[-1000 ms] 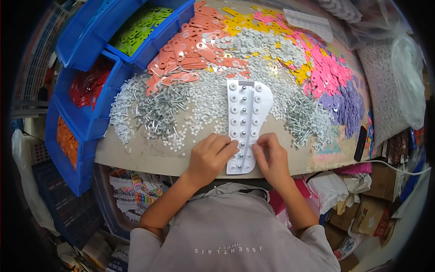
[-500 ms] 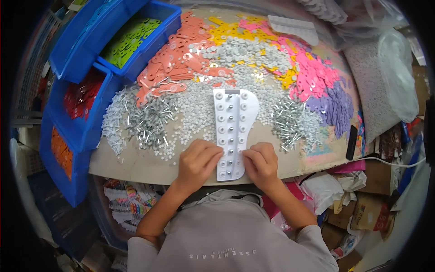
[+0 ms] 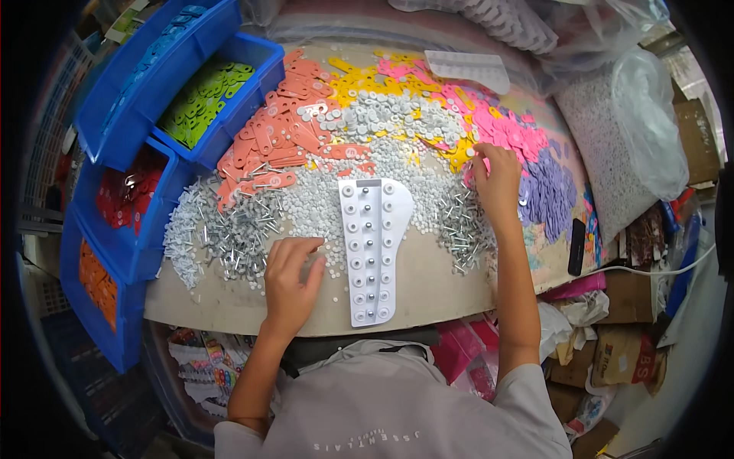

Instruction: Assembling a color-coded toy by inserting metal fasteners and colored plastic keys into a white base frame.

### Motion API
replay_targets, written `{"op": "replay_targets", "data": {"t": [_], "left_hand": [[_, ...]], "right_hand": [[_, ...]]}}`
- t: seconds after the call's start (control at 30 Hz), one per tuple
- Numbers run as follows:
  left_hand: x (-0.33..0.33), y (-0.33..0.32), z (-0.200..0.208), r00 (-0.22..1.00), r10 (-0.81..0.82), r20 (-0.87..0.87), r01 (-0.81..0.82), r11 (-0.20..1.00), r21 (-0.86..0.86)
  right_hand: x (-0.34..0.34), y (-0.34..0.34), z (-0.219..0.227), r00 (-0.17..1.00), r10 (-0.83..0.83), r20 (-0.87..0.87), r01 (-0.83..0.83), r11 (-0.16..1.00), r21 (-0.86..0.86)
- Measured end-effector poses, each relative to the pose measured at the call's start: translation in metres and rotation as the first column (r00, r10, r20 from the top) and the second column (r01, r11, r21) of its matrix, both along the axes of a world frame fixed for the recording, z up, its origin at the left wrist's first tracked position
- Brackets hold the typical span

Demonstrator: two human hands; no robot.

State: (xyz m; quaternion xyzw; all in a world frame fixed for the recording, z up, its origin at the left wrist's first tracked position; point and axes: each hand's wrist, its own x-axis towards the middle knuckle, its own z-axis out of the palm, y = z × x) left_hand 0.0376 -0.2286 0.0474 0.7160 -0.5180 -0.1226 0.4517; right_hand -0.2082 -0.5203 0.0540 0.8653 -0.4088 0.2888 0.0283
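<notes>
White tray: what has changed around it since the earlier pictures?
Both hands left it: the left hand drew leftward, near the small white discs; the right hand reached forward and rightward, near the yellow pieces. The white tray stayed on the table, metal studs in place.

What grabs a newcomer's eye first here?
Probably the color: salmon pieces, yellow pieces, pink pieces and purple pieces arc across the tabletop's far side and right. Next, the white board lying front and center, between the left hand and the right hand. Blue bins crowd the left.
</notes>
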Motion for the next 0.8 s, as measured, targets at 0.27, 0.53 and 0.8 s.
{"op": "replay_targets", "data": {"t": [0.27,0.53,0.8], "left_hand": [[0.003,0.004,0.002,0.999,0.021,-0.048,-0.021,1.000,0.015],[-0.009,0.004,0.011,0.992,0.017,-0.122,-0.020,1.000,-0.018],[-0.040,0.011,0.021,0.929,-0.275,-0.248,0.231,0.954,-0.192]], "right_hand": [[-0.003,-0.028,-0.018,0.998,0.023,-0.063,-0.015,0.991,0.132],[0.023,0.063,0.033,0.946,0.006,0.323,-0.176,0.848,0.499],[0.040,0.210,0.045,0.763,-0.185,0.619,-0.604,0.138,0.785]]}}
